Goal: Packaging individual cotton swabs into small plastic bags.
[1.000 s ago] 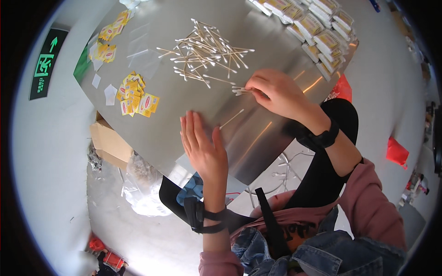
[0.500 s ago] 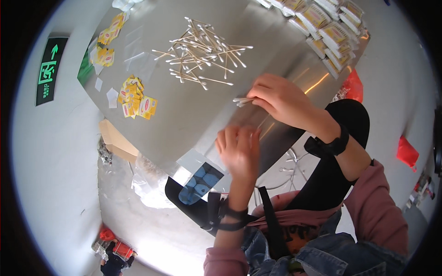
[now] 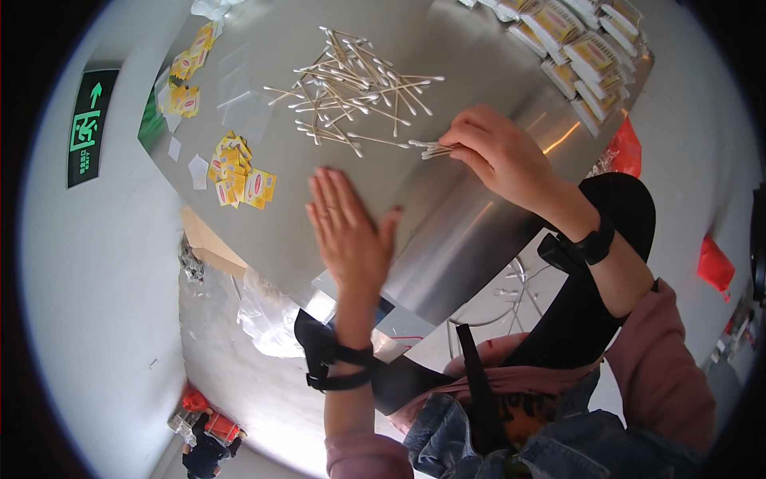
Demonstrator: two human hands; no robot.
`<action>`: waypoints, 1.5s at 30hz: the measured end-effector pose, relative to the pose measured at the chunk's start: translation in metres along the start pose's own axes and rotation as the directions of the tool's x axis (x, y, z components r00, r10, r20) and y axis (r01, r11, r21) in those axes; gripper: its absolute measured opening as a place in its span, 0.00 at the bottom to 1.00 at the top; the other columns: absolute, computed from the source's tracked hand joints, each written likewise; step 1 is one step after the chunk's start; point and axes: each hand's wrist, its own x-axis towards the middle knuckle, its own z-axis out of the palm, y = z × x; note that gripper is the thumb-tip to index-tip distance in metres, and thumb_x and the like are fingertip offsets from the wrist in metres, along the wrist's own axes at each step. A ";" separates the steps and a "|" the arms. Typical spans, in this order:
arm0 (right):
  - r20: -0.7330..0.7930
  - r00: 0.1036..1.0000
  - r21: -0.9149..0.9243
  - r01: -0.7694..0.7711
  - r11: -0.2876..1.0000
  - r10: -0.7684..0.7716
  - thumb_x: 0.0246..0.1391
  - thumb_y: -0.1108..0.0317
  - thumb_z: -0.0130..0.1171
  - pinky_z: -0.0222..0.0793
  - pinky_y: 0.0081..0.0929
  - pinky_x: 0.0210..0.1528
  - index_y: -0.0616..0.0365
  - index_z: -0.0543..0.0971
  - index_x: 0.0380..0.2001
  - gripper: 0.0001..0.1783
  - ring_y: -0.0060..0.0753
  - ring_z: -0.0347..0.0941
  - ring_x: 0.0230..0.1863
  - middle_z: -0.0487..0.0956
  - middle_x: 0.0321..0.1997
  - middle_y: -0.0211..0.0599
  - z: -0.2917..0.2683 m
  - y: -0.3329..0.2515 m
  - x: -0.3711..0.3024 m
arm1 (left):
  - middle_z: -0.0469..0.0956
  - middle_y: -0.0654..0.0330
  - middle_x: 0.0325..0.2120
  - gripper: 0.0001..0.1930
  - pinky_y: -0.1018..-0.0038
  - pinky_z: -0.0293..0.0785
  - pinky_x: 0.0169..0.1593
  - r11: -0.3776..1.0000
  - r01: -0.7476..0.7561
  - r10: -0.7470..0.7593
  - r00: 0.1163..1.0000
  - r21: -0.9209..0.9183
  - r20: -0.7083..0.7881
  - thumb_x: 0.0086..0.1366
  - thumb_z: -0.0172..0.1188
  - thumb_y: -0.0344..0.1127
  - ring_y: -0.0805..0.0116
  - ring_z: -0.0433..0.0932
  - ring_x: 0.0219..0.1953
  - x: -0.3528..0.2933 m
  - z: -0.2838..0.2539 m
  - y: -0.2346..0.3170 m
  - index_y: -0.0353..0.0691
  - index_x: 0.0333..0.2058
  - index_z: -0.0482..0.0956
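A loose heap of cotton swabs (image 3: 351,88) with white tips and pale sticks lies on the metal table (image 3: 287,231). My right hand (image 3: 499,152) pinches a small bundle of cotton swabs (image 3: 431,149) just right of the heap, their tips pointing left. Fingers stretched and thumb apart, my left hand (image 3: 351,231) hovers over or rests on the table in front of the heap; contact is unclear. It holds nothing. Yellow printed cards (image 3: 238,172) lie in a small pile to its left.
Filled packs (image 3: 594,60) are stacked at the far right. More yellow cards (image 3: 187,101) and clear plastic film (image 3: 242,104) lie at the far left. A cardboard box (image 3: 209,246) stands below the table's left edge. Another person (image 3: 209,455) is at the lower left.
My left hand has moved left and away from me, its curled fingers now straightened. The right hand has shifted slightly up with the swabs, close to the heap.
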 end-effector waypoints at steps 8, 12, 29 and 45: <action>0.002 1.000 -0.011 -0.023 1.000 0.023 0.53 0.75 0.61 0.68 0.38 0.40 0.57 0.75 0.33 0.05 0.42 0.71 0.40 0.74 0.33 0.34 -0.002 -0.007 0.008 | 0.64 0.47 0.65 0.34 0.54 0.58 0.67 0.667 -0.325 0.591 0.779 -0.670 0.211 0.59 0.61 0.34 0.46 0.62 0.67 -0.098 -0.033 0.085 0.40 0.65 0.64; -0.012 1.000 -0.024 0.010 1.000 -0.010 0.52 0.75 0.61 0.67 0.38 0.40 0.57 0.75 0.34 0.06 0.42 0.71 0.39 0.74 0.33 0.34 -0.005 -0.010 0.009 | 0.53 0.38 0.69 0.40 0.49 0.46 0.71 0.960 0.278 -0.280 0.957 -0.027 -0.078 0.63 0.60 0.44 0.42 0.49 0.72 -0.018 -0.012 0.036 0.29 0.68 0.55; 0.147 0.945 -0.010 0.297 0.955 -0.292 0.45 0.77 0.62 0.68 0.33 0.45 0.52 0.80 0.30 0.08 0.34 0.72 0.41 0.75 0.34 0.26 0.013 -0.021 -0.003 | 0.76 0.52 0.40 0.22 0.65 0.72 0.46 0.817 0.403 -0.489 0.863 -0.414 -0.125 0.58 0.70 0.43 0.59 0.76 0.46 0.109 -0.052 -0.008 0.35 0.44 0.77; 0.198 0.937 0.048 0.285 0.957 -0.289 0.41 0.77 0.63 0.67 0.32 0.49 0.53 0.81 0.31 0.10 0.34 0.72 0.43 0.75 0.36 0.27 0.022 -0.028 0.000 | 0.79 0.57 0.28 0.06 0.72 0.75 0.34 0.688 0.347 -0.476 0.879 -0.637 -0.034 0.62 0.64 0.28 0.67 0.79 0.28 0.021 -0.036 0.023 0.32 0.31 0.78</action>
